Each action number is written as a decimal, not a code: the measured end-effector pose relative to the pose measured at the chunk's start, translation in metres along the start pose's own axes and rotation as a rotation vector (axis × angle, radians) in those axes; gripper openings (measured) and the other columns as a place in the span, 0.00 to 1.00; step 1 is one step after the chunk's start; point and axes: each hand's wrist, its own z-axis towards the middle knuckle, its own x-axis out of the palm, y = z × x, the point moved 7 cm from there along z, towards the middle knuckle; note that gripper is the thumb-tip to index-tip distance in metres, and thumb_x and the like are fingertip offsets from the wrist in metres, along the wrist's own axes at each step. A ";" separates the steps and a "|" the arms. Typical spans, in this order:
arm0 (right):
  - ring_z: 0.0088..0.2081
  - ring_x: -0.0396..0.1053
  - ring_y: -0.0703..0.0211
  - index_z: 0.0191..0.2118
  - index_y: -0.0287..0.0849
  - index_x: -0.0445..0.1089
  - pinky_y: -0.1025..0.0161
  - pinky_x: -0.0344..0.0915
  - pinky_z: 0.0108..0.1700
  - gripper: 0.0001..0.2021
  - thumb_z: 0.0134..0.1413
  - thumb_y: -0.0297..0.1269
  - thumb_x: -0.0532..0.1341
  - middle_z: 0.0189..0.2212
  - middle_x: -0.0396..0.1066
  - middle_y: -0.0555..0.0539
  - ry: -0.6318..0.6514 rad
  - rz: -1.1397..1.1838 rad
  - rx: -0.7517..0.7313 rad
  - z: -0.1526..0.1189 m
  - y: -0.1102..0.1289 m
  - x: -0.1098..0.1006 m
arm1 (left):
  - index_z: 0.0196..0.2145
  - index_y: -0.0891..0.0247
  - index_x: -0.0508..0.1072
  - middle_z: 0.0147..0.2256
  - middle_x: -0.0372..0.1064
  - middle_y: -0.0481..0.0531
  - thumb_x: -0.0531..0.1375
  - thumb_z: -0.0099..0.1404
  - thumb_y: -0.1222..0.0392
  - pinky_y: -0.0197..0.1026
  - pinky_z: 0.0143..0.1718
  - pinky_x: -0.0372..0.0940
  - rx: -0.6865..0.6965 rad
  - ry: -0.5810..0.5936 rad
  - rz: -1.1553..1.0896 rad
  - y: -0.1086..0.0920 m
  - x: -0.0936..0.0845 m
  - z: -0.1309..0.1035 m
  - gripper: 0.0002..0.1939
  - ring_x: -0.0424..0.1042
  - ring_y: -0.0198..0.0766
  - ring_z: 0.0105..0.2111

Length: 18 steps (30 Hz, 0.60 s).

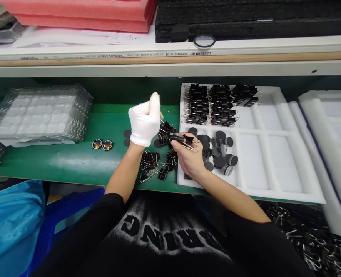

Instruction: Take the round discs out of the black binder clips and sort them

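Observation:
My left hand [144,122] wears a white glove and is raised above the green bench, its fingers curled closed. Whatever it may hold is hidden. My bare right hand [191,156] grips a black binder clip [189,139] with silver wire handles, and a dark round piece [176,137] shows at the clip's left end. Below and between the hands lies a loose heap of black binder clips [162,174]. Several round black discs and clear-sided round pieces [219,161] sit in the near left compartment of a white foam tray [280,134], beside my right hand.
Rows of clipped pieces [209,104] fill the tray's far left part. Two round pieces with orange reflections [102,144] lie on the bench, near stacked clear plastic trays [40,113]. A shelf edge [107,70] crosses behind, with a lens ring [204,41] on it.

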 end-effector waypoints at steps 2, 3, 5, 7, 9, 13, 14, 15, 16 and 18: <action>0.38 0.77 0.58 0.35 0.49 0.76 0.55 0.78 0.49 0.18 0.38 0.41 0.81 0.35 0.79 0.52 -0.035 0.103 0.123 0.003 -0.009 -0.001 | 0.18 0.57 0.72 0.15 0.61 0.45 0.50 0.80 0.47 0.41 0.29 0.62 -0.032 -0.028 -0.031 0.003 0.000 0.002 0.32 0.66 0.32 0.19; 0.38 0.77 0.58 0.35 0.48 0.76 0.56 0.78 0.49 0.19 0.38 0.41 0.81 0.35 0.80 0.52 -0.038 0.121 0.151 0.004 -0.011 -0.001 | 0.18 0.57 0.73 0.15 0.60 0.45 0.50 0.80 0.48 0.41 0.29 0.62 -0.044 -0.040 -0.040 0.004 0.001 0.002 0.32 0.66 0.32 0.19; 0.38 0.79 0.58 0.34 0.47 0.77 0.58 0.79 0.46 0.17 0.39 0.42 0.81 0.33 0.80 0.51 -0.043 0.128 0.162 0.006 -0.012 -0.002 | 0.19 0.57 0.74 0.15 0.60 0.45 0.50 0.80 0.48 0.41 0.29 0.62 -0.071 -0.067 -0.053 0.009 0.002 0.002 0.32 0.66 0.32 0.19; 0.37 0.79 0.58 0.32 0.46 0.77 0.59 0.79 0.45 0.16 0.38 0.42 0.81 0.32 0.81 0.50 -0.051 0.119 0.142 0.007 -0.012 -0.002 | 0.21 0.58 0.75 0.15 0.60 0.45 0.48 0.81 0.47 0.41 0.29 0.63 -0.108 -0.087 -0.064 0.014 0.003 0.003 0.33 0.66 0.33 0.19; 0.36 0.79 0.58 0.30 0.46 0.78 0.58 0.79 0.46 0.16 0.37 0.42 0.81 0.31 0.81 0.50 -0.047 0.098 0.107 0.006 -0.010 -0.001 | 0.21 0.58 0.75 0.15 0.60 0.45 0.47 0.81 0.45 0.41 0.30 0.63 -0.144 -0.081 -0.086 0.019 0.006 0.004 0.33 0.67 0.33 0.20; 0.39 0.80 0.54 0.33 0.48 0.79 0.51 0.78 0.53 0.16 0.39 0.44 0.81 0.35 0.82 0.50 -0.044 -0.007 0.012 0.004 -0.007 0.001 | 0.22 0.59 0.73 0.16 0.61 0.46 0.47 0.80 0.41 0.42 0.30 0.65 -0.155 -0.064 -0.116 0.021 0.011 0.005 0.34 0.69 0.35 0.21; 0.41 0.80 0.53 0.34 0.49 0.79 0.50 0.78 0.55 0.16 0.39 0.44 0.80 0.36 0.82 0.50 -0.043 -0.031 -0.013 0.003 -0.006 0.001 | 0.22 0.59 0.73 0.16 0.60 0.46 0.46 0.81 0.41 0.41 0.29 0.65 -0.147 -0.065 -0.106 0.020 0.011 0.004 0.34 0.69 0.35 0.22; 0.42 0.80 0.52 0.34 0.50 0.79 0.50 0.78 0.56 0.16 0.40 0.45 0.80 0.37 0.82 0.50 -0.041 -0.048 -0.037 0.003 -0.005 0.001 | 0.23 0.59 0.72 0.16 0.60 0.46 0.46 0.81 0.40 0.41 0.29 0.65 -0.139 -0.066 -0.094 0.019 0.012 0.004 0.34 0.69 0.35 0.22; 0.42 0.80 0.52 0.34 0.50 0.79 0.49 0.78 0.56 0.15 0.41 0.45 0.80 0.38 0.81 0.50 -0.036 -0.058 -0.059 0.002 -0.004 0.001 | 0.22 0.59 0.72 0.16 0.59 0.46 0.45 0.81 0.40 0.41 0.29 0.65 -0.135 -0.064 -0.085 0.018 0.012 0.003 0.34 0.69 0.35 0.22; 0.43 0.80 0.52 0.34 0.51 0.79 0.49 0.78 0.55 0.14 0.42 0.44 0.80 0.39 0.81 0.50 -0.020 -0.065 -0.086 0.002 -0.003 0.002 | 0.22 0.59 0.71 0.16 0.59 0.46 0.45 0.81 0.40 0.41 0.29 0.65 -0.139 -0.054 -0.085 0.018 0.013 0.001 0.34 0.70 0.34 0.22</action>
